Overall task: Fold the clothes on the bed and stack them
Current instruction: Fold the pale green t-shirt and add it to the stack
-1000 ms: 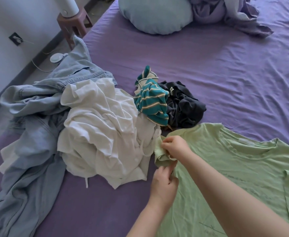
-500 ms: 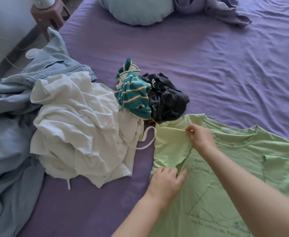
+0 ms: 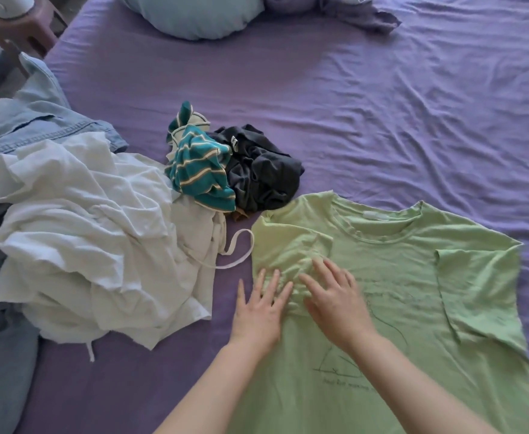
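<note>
Both hands flat on green T-shirt, smoothing area of folded-in sleeve.

Left hand (image 3: 261, 311) fingers spread and straight, palm down, straddling the shirt's left edge, partly on the purple bedsheet (image 3: 382, 104). Right hand (image 3: 335, 297) also flat, fingers straight and slightly fanned, pressing bunched fabric just beside the left hand; neither hand pinches anything. Green T-shirt (image 3: 413, 292) lies face up on the near right of the bed, collar pointing away from the person, long axis running near-to-far, both sleeves folded inward over the chest. Just left of it: crumpled white garment (image 3: 94, 239) with a loose strap touching the shirt edge, over a denim garment (image 3: 37, 126). Teal striped top (image 3: 197, 170) and black garment (image 3: 263, 177) are heaped by the shirt's far left shoulder. Pale blue pillow (image 3: 194, 14) far end.
</note>
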Tool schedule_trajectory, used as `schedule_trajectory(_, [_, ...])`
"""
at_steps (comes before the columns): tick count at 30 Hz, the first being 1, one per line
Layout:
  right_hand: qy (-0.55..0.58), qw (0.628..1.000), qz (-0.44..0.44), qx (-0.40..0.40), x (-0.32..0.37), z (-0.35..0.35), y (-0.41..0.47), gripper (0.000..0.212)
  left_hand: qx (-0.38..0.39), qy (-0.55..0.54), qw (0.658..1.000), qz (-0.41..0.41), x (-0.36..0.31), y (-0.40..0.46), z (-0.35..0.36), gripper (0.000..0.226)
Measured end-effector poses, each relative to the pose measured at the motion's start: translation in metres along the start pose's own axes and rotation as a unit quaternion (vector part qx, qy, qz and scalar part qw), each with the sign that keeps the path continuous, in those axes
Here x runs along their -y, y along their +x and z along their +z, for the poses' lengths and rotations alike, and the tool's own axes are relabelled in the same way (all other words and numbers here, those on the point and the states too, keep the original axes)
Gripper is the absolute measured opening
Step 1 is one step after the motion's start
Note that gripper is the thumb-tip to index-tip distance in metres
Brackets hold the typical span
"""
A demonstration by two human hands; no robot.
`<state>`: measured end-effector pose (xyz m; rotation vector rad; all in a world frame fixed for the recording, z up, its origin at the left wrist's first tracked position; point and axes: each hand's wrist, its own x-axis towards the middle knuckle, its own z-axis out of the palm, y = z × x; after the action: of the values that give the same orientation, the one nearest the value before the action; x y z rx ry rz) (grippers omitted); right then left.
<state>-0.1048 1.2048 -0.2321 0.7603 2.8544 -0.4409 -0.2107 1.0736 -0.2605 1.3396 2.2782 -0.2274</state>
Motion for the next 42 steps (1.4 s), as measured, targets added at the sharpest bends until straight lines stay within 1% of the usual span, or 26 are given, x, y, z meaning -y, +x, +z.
schedule_trajectory(1, [-0.006,0.998,0.024,0.049,-0.004,0.009,-0.015,0.053,0.011,0.007,1.0,0.006,0.001,0.001,0.004,0.062])
schedule_trajectory(2, [0.001,0.994,0.066,0.087,-0.01,0.018,-0.029,0.055,0.013,0.015,1.0,0.008,0.001,0.001,0.005,0.064])
schedule_trajectory(3, [-0.003,0.99,0.098,0.099,-0.016,0.023,-0.043,0.055,0.011,0.025,1.0,0.006,0.0,0.0,0.005,0.067])
schedule_trajectory(5, [-0.013,0.988,0.117,0.1,-0.022,0.027,-0.07,0.055,0.003,0.052,0.999,0.006,-0.007,-0.008,0.0,0.073])
schedule_trajectory(7, [-0.008,0.987,0.115,0.108,-0.023,0.026,-0.096,0.055,-0.012,0.043,0.999,0.019,-0.023,-0.024,0.003,0.075])
schedule_trajectory(9, [0.007,0.987,0.118,0.11,-0.025,0.026,-0.119,0.056,-0.019,0.0,0.998,0.054,-0.043,-0.047,0.011,0.073])
schedule_trajectory(12, [0.043,0.989,0.104,0.1,-0.025,0.03,-0.156,0.056,-0.018,-0.073,0.991,0.112,-0.074,-0.094,0.026,0.063])
schedule_trajectory(15, [0.077,0.989,0.086,0.088,-0.025,0.038,-0.202,0.054,-0.057,-0.095,0.982,0.151,-0.104,-0.143,0.041,0.051])
schedule_trajectory(18, [0.091,0.99,0.063,0.083,-0.023,0.044,-0.253,0.05,-0.083,-0.111,0.98,0.14,-0.129,-0.186,0.054,0.043])
schedule_trajectory(20, [0.106,0.99,0.059,0.072,-0.023,0.049,-0.286,0.047,-0.073,-0.132,0.981,0.123,-0.142,-0.209,0.062,0.036])
schedule_trajectory(22, [0.098,0.99,0.053,0.085,-0.024,0.055,-0.316,0.046,-0.061,-0.135,0.983,0.112,-0.152,-0.229,0.069,0.029])
schedule_trajectory(25, [0.102,0.988,0.052,0.101,-0.021,0.059,-0.353,0.045,-0.056,-0.116,0.985,0.114,-0.166,-0.253,0.08,0.03])
schedule_trajectory(26, [0.104,0.99,0.048,0.087,-0.018,0.061,-0.363,0.046,-0.058,-0.113,0.985,0.115,-0.17,-0.26,0.083,0.032])
schedule_trajectory(28, [0.094,0.995,0.033,0.027,-0.015,0.069,-0.381,0.05,-0.068,-0.106,0.984,0.123,-0.176,-0.271,0.092,0.035])
schedule_trajectory(30, [0.096,0.995,0.026,-0.007,-0.011,0.077,-0.396,0.048,-0.071,-0.108,0.982,0.136,-0.18,-0.279,0.103,0.035])
schedule_trajectory(34, [0.119,0.991,0.046,-0.05,-0.006,0.095,-0.423,0.039,-0.073,-0.102,0.977,0.171,-0.186,-0.289,0.122,0.027])
schedule_trajectory(38, [0.11,0.984,0.078,-0.115,0.004,0.119,-0.441,0.036,-0.108,-0.125,0.967,0.192,-0.185,-0.296,0.154,0.022])
schedule_trajectory(40, [0.068,0.984,0.093,-0.138,0.008,0.13,-0.447,0.045,-0.122,-0.089,0.969,0.195,-0.182,-0.298,0.166,0.022])
schedule_trajectory(42, [0.005,0.991,0.058,-0.121,0.008,0.138,-0.447,0.065,-0.136,-0.056,0.97,0.195,-0.18,-0.301,0.171,0.033])
